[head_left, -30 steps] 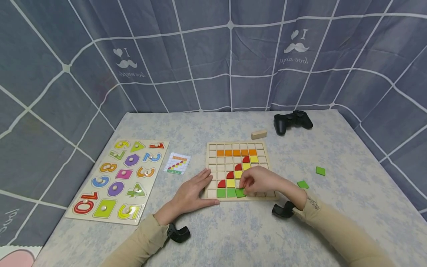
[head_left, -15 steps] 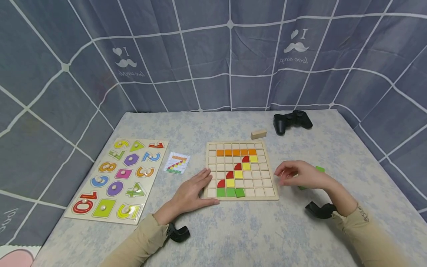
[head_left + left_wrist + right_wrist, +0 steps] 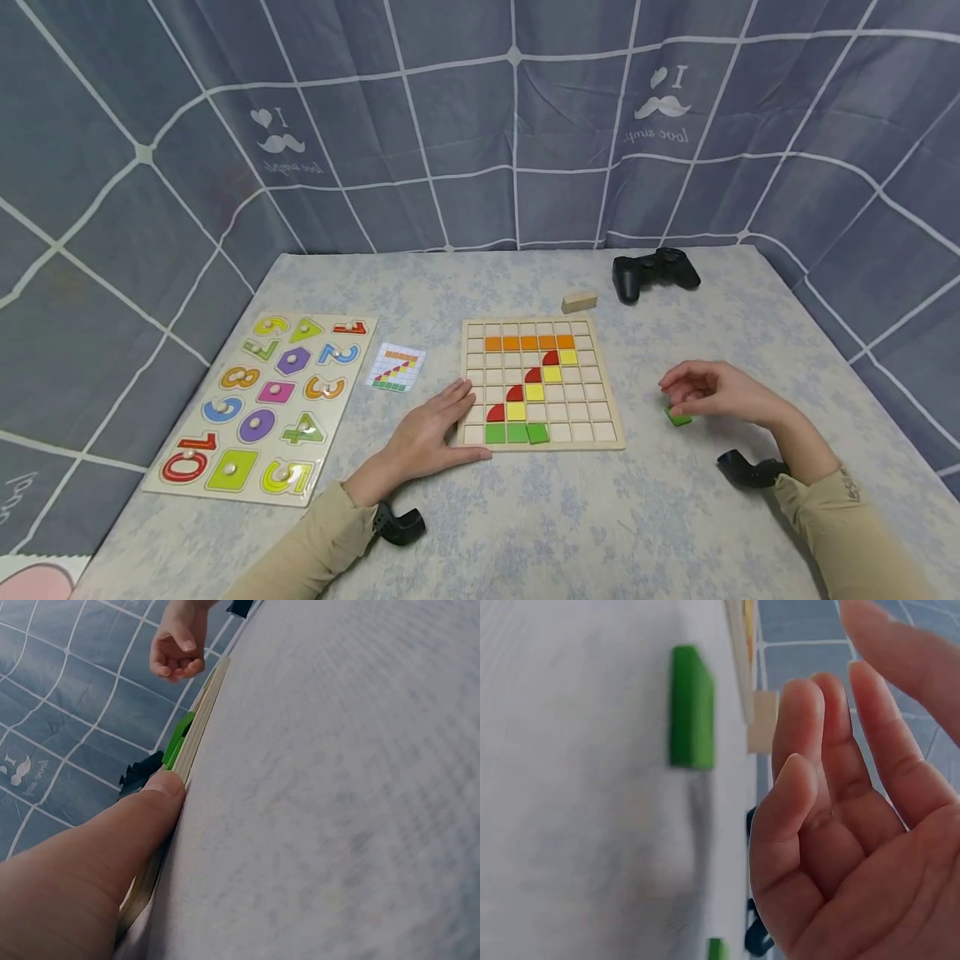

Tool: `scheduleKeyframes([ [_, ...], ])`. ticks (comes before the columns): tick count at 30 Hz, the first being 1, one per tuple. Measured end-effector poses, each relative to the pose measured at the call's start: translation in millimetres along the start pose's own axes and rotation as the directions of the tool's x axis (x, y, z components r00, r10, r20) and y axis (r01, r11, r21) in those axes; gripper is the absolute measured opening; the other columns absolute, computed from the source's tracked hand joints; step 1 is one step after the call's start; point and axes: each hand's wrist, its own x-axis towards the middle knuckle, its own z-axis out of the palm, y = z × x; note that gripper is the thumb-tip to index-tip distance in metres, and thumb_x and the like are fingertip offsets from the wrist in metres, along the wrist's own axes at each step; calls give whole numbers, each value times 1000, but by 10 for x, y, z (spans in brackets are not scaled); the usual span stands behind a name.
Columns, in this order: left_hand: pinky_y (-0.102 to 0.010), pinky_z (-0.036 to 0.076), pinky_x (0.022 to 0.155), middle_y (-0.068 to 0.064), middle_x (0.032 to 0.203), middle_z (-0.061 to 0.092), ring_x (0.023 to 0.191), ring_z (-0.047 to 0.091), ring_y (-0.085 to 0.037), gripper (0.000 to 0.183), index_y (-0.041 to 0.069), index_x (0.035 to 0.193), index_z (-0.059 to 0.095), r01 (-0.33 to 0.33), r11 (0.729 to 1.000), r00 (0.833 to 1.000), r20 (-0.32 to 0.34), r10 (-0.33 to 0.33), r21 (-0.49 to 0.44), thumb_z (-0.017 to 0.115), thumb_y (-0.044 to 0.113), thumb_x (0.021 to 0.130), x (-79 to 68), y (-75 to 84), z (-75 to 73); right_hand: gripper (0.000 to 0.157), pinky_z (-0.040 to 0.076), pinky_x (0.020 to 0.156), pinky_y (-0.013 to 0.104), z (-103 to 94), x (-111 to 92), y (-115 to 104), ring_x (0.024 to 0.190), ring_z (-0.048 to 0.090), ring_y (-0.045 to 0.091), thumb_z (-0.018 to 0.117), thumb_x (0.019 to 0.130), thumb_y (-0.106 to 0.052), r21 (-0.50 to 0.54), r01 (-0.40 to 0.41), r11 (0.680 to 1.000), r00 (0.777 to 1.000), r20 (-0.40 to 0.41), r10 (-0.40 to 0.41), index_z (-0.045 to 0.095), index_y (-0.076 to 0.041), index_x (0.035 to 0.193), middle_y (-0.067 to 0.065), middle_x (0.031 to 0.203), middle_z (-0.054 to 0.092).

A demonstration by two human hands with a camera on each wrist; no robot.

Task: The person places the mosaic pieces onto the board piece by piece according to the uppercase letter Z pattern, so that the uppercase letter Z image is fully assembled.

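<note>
My left hand [image 3: 429,425] rests along the left edge of the wooden grid board [image 3: 619,417], with its thumb at the near corner. The board bears an orange row, a diagonal of red quarter-rounds and yellow squares, and green tiles in the nearest row. One green tile [image 3: 537,432] there sits skewed and tipped up, as the left wrist view shows. Right of the board, my right hand [image 3: 723,393] hovers beside a loose green tile [image 3: 678,417]. Its fingers are loosely bent and hold nothing; in the right wrist view this tile [image 3: 692,709] lies apart from them.
A pattern card [image 3: 397,367] lies left of the board, and a number-and-shape puzzle [image 3: 262,408] farther left. Behind the board are a wooden block [image 3: 580,302] and a black game controller [image 3: 656,273]. Another green tile [image 3: 716,949] shows partly in the right wrist view.
My right hand has let go of a green tile in the board's nearest row and moved right to the loose tile. My left hand has stayed in place.
</note>
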Motion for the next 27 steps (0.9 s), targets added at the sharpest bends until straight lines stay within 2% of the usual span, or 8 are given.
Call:
scheduleKeyframes([
  [10,-41,35,105,-14,146,37,137,29,-22,86,-1,136,48,-5,1000,1000,-7,5,4,66,59,77,2,4,-2,35,47,54,30,-23,-24,130,62,54,14,70,83,-2,-2,-13,1000,999,48,14,55,11,112,18,90,60],
  [17,-40,35,105,-14,146,37,137,29,-21,86,-1,135,49,-4,1000,1000,-4,4,9,67,60,77,3,6,0,35,44,51,29,-27,-37,163,58,49,12,71,81,-1,-32,-9,999,996,91,12,56,10,111,6,75,57],
  [27,-41,34,105,-13,146,37,138,28,-20,86,0,136,48,2,1000,1000,0,-2,-3,66,59,77,1,2,-2,31,41,52,26,26,3,94,59,46,10,74,80,-10,-152,-89,984,995,40,96,60,3,104,3,75,54],
])
